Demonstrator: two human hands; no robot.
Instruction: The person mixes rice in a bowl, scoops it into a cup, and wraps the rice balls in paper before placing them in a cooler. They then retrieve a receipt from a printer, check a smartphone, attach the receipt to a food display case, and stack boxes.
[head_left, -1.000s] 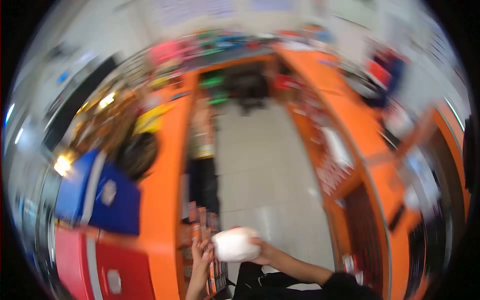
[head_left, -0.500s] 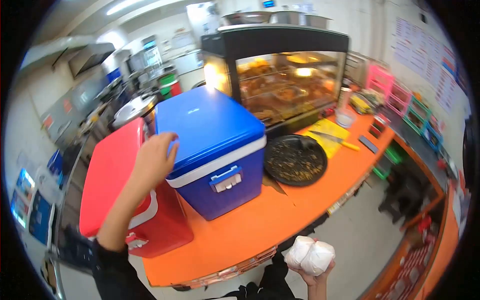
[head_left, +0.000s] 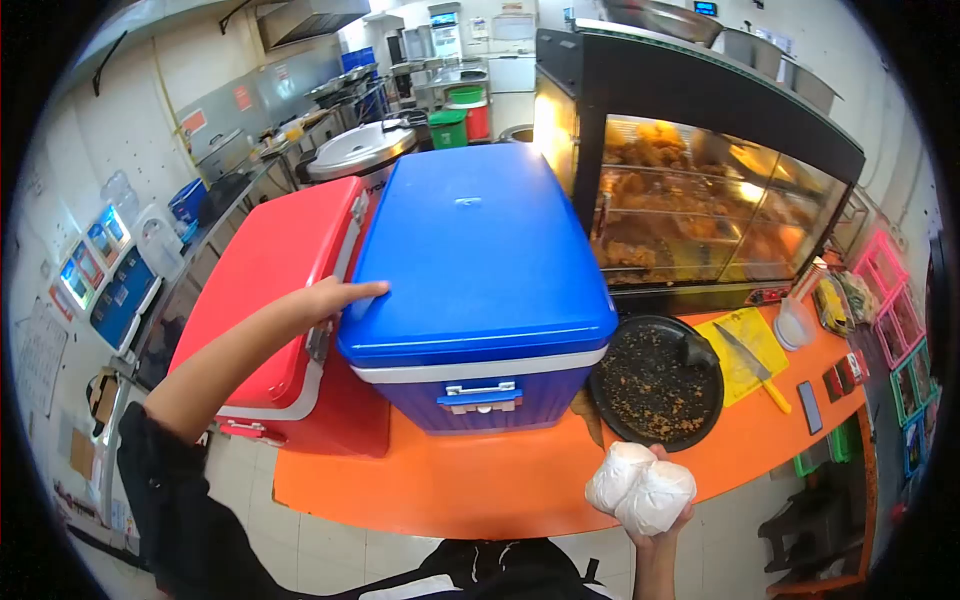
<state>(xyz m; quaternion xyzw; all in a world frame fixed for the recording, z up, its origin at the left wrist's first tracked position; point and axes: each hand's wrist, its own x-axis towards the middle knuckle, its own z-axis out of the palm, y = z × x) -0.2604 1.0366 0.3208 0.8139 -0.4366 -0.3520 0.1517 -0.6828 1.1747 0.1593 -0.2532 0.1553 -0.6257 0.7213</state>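
Observation:
My left hand [head_left: 338, 297] is at the near left corner of the blue cooler box [head_left: 480, 250]. Its fingers lie over the edge of the shut lid, and the thumb side dips into the gap beside the red cooler box [head_left: 265, 260]; part of the fingers is hidden. Low on the right, in front of the orange table [head_left: 440, 480], my right hand [head_left: 672, 528] is closed around two round white-wrapped bundles [head_left: 642, 488] from below. What is inside the wrapping does not show.
Behind the coolers' right stands a lit glass display case [head_left: 700, 200] of fried food. A black round tray [head_left: 655, 385] with crumbs, a yellow cutting board [head_left: 745, 345], a knife [head_left: 755, 370] and a phone [head_left: 809, 407] lie on the table. Left back is a large lidded pot [head_left: 360, 148].
My left hand has come down from above the gap onto the blue lid's edge. The view has turned left. My right hand still holds the white bundles.

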